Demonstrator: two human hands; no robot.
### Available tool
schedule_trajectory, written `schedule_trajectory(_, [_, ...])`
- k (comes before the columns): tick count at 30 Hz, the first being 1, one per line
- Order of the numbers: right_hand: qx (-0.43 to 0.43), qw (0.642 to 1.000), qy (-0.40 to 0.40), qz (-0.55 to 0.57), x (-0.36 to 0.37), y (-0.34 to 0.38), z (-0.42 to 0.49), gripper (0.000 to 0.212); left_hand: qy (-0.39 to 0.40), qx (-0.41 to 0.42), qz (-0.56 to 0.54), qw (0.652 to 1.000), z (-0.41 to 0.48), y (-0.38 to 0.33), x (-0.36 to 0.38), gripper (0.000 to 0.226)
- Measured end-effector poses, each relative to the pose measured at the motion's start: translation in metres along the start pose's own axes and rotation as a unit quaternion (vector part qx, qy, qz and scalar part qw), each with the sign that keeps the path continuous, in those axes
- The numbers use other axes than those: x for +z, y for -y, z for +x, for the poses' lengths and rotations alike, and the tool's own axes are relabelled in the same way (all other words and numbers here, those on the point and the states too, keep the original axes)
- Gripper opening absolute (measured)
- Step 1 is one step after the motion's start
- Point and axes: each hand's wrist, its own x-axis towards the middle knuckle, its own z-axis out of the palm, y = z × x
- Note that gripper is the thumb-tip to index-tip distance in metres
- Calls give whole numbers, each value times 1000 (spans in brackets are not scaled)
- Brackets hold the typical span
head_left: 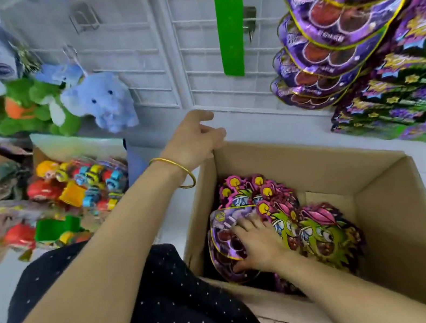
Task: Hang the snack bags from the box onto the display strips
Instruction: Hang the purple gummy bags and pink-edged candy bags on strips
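Grips the far left corner of the cardboard box [386,216] with the left hand [193,139], fingers curled over the rim, gold bangle [179,170] on the wrist. Holds the right hand [257,241] down inside the box, fingers spread across a purple snack bag [224,240], thumb tucked under its near edge, pinching it. Keeps that bag at the box's left side, touching the green-and-pink snack bags [318,233] heaped beside it. Shows hung purple bags [336,11] at upper right, near a green display strip [231,15] on the white wire panel [202,58].

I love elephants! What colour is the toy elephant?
The toy elephant is light blue, clearest in the head view.
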Motion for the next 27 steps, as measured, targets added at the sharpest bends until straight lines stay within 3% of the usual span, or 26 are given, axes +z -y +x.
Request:
schedule_trajectory(7, [-42,994,-97,-2,-3,-5,1,42,20,-37,-43,998,-3,-2,-2,41])
schedule_trajectory(10, [-31,981,-170,90,-22,-13,-6,33,16,-63,-19,998,-2,4,1,29])
schedule_trajectory(12, [3,945,-226,235,-44,-18,-14,32,-8,-91,24,996,1,12,3,16])
schedule_trajectory(15, [12,875,-286,392,-80,-29,-29,30,-39,-168,63,983,2,21,8,39])
schedule_trajectory(17, [-41,876,-320,359,-102,-33,-42,29,2,-259,-63,964,-2,16,15,58])
schedule_trajectory(19, [-114,891,-355,259,-117,-37,-56,40,88,-310,-219,921,-7,9,21,60])
schedule_trajectory(21, [-172,901,-361,170,-127,-43,-67,52,115,-271,-249,923,-9,6,28,38])
schedule_trajectory(23, [-180,914,-328,158,-135,-53,-77,58,77,-216,-241,943,-9,5,36,14])
schedule_trajectory(25, [-136,905,-315,254,-144,-64,-90,61,58,-170,-245,953,-9,3,42,15])
schedule_trajectory(27, [-53,851,-336,400,-156,-74,-104,49,86,-117,-268,953,-13,-4,48,19])
